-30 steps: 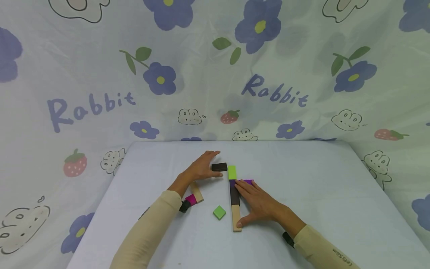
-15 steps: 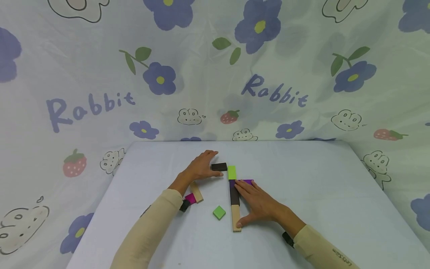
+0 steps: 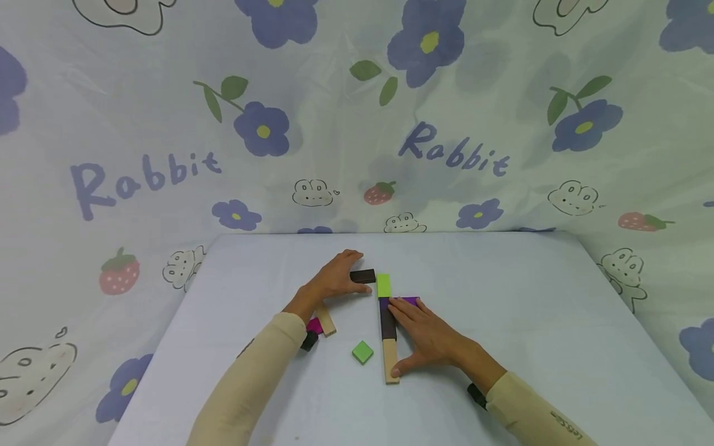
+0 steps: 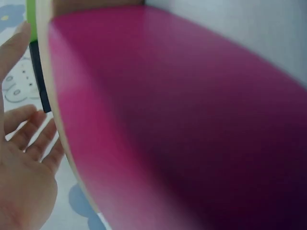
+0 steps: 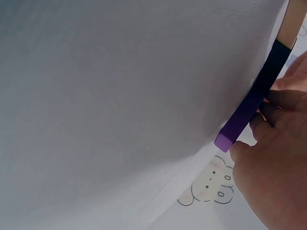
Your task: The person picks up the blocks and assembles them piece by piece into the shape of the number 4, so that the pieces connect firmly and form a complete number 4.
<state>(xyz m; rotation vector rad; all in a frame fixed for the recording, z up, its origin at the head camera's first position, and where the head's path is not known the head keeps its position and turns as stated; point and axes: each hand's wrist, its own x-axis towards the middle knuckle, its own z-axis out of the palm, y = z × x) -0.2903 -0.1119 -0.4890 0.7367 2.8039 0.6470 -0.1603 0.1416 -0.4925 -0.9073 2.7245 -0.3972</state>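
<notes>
My left hand (image 3: 334, 277) spreads around a black block (image 3: 362, 276) near the middle of the table, fingers beyond it and thumb on the near side. The left wrist view shows those fingers loosely extended by the black block (image 4: 40, 76). A light green block (image 3: 383, 285), a dark block (image 3: 387, 319) and a plain wooden block (image 3: 390, 361) form a straight row. My right hand (image 3: 429, 337) lies along its right side, fingertips at the dark block and thumb on the wooden one. A purple block (image 3: 411, 301) juts right from the row, partly under the fingers.
A green block (image 3: 362, 352) lies left of the row. Beside the left wrist are another wooden block (image 3: 326, 321) and a magenta block (image 3: 315, 326), partly covered by the arm. The white table (image 3: 530, 297) meets a printed cloth backdrop (image 3: 334, 148).
The left forearm has shifted slightly right and covers more of the magenta block. The head view has turned a little. Both hands and the blocks keep their places.
</notes>
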